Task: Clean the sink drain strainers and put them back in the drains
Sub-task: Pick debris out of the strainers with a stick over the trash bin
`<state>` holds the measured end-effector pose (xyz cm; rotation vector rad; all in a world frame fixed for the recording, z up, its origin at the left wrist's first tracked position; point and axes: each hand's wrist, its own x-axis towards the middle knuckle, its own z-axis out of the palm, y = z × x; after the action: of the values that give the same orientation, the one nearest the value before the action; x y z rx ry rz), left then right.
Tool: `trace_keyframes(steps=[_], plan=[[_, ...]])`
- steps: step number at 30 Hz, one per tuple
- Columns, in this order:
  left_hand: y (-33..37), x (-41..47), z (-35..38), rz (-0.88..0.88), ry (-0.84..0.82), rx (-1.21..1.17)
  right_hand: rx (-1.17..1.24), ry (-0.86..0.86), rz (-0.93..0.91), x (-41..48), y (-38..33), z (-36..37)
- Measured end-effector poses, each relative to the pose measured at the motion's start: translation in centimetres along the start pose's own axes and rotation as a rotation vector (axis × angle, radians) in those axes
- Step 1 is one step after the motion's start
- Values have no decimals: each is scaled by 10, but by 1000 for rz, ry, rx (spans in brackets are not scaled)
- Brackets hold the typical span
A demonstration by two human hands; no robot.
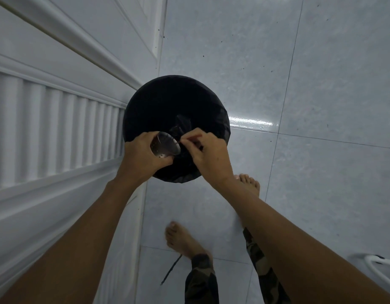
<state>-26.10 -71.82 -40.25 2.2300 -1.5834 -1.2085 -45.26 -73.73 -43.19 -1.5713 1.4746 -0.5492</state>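
Round bin lined with a black plastic bag sits on glossy pale floor tiles, directly below both hands. Left hand cups a perforated steel cup-shaped drain strainer, tilted over the bin. Right hand, fingertips pinched narrow at the strainer rim, picking debris. Step: emptying gunk. Next likely needs rinsing at the sink, not in view.

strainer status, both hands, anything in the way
Left hand gripping strainer, tilted over black-lined bin. Right hand fingers pinched at its rim. Nothing in the way; no sink in view.
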Motion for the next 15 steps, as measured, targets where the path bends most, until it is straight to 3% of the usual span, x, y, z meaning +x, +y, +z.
trace_keyframes(steps=[2,6,11,15], plan=[[0,0,0,20,-8,-4,-79,-65,-31,-4,-2,2],[0,1,1,16,4,-6,-66,91,29,2,-2,-3],[-5,4,2,9,47,-40,-84,-73,-51,-8,-5,-2],[-9,-4,1,64,34,-62,-63,68,35,-2,-9,-7]])
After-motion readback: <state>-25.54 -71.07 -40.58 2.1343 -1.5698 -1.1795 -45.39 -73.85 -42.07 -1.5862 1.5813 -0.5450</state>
